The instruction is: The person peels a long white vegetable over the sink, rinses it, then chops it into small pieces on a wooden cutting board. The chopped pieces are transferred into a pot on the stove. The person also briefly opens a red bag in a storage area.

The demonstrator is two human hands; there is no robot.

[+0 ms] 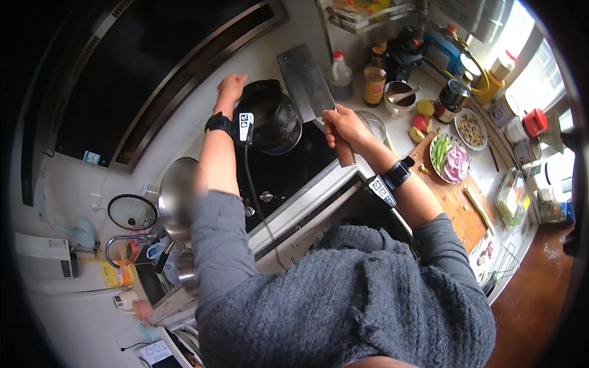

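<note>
My right hand [344,125] grips the wooden handle of a Chinese cleaver [306,85], its broad dark blade angled up beside the pot. My left hand [232,88] is bent at the far left rim of a dark pot [276,124] on the black cooktop [294,170]; its fingers look curled, and whether they touch or hold anything cannot be told. To the right, a plate of sliced green vegetable and purple onion [456,162] rests at the edge of a wooden cutting board [453,209], where a long pale peeled piece [479,210] also lies.
Seasoning bottles [374,85] and a cup with a white spoon [399,103] stand behind the board. A bowl of shredded food [471,129] sits near the window. At left are a steel pan [178,200], a glass lid [132,212] and the sink faucet [110,250]. A range hood [184,87] hangs ahead.
</note>
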